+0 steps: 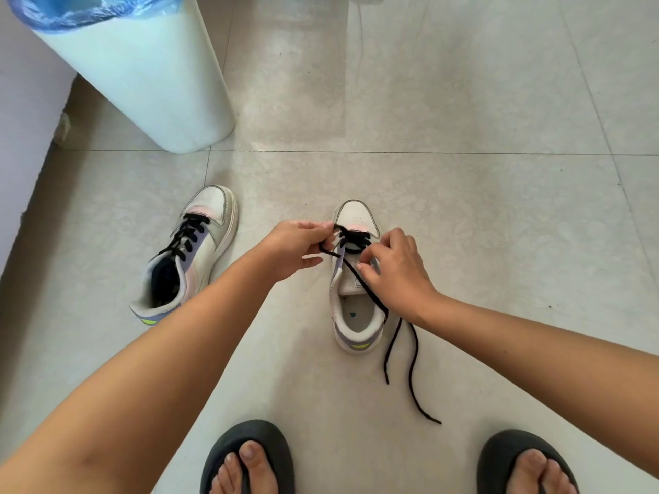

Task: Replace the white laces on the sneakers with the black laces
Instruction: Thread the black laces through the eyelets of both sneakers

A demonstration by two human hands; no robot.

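Note:
Two white sneakers stand on the tiled floor. The left sneaker point(192, 254) is laced with a black lace point(189, 233) up its front. At the right sneaker point(356, 279), a black lace point(396, 344) runs through the lowest eyelets near the toe, and its two loose ends trail over the shoe's side onto the floor. My left hand point(296, 247) pinches the lace at the left eyelets. My right hand point(396, 269) pinches the lace on the shoe's right side, over the tongue. No white lace is in view.
A tall white bin point(153, 83) with a blue bag liner stands at the back left, beside a wall point(21, 101). My feet in black flip-flops point(249, 458) are at the bottom edge. Pale floor tiles point(463, 172) spread to the right and behind the shoes.

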